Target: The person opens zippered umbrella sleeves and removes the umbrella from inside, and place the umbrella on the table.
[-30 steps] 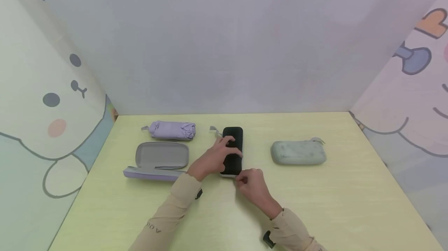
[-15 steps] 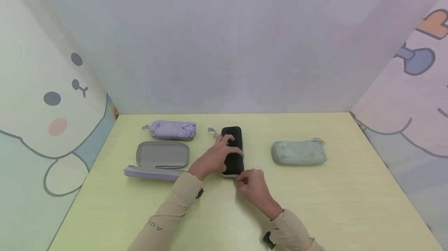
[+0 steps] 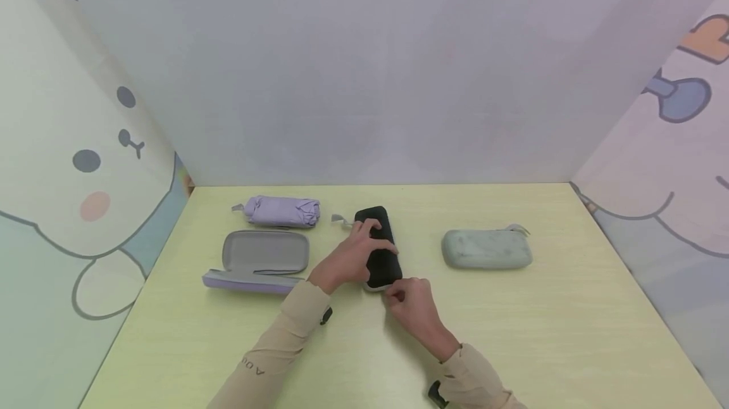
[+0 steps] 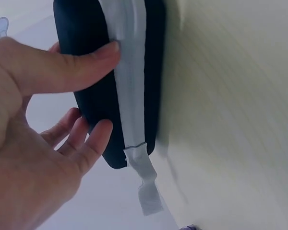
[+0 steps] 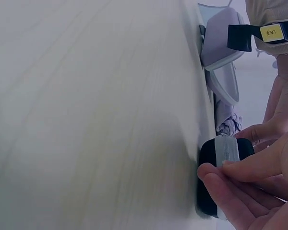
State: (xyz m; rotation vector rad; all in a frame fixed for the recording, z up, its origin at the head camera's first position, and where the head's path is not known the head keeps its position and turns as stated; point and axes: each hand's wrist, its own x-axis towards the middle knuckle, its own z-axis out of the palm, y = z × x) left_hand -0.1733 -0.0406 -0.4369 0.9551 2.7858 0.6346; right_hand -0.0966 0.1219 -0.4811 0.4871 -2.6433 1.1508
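A black zip case (image 3: 384,266) with a light grey zipper band (image 4: 129,86) lies slightly turned on the table. My left hand (image 3: 353,254) grips it from the left. In the left wrist view its thumb presses on the zipper band, while the other fingers reach over the case. A grey fabric tab (image 4: 146,187) sticks out at the far end. At the near right corner my right hand (image 3: 414,308) pinches at the zipper with thumb and forefinger; the zipper pull is hidden by the fingertips.
To the left lies an open lavender case (image 3: 264,251) with a grey inside, its lid toward me. Behind that is a crinkled lavender fabric roll (image 3: 281,211). A closed pale green case (image 3: 486,249) with a loop stands on the right.
The black case has turned a little counterclockwise: its far end has swung left and its near end right. Both hands keep nearly the same place.
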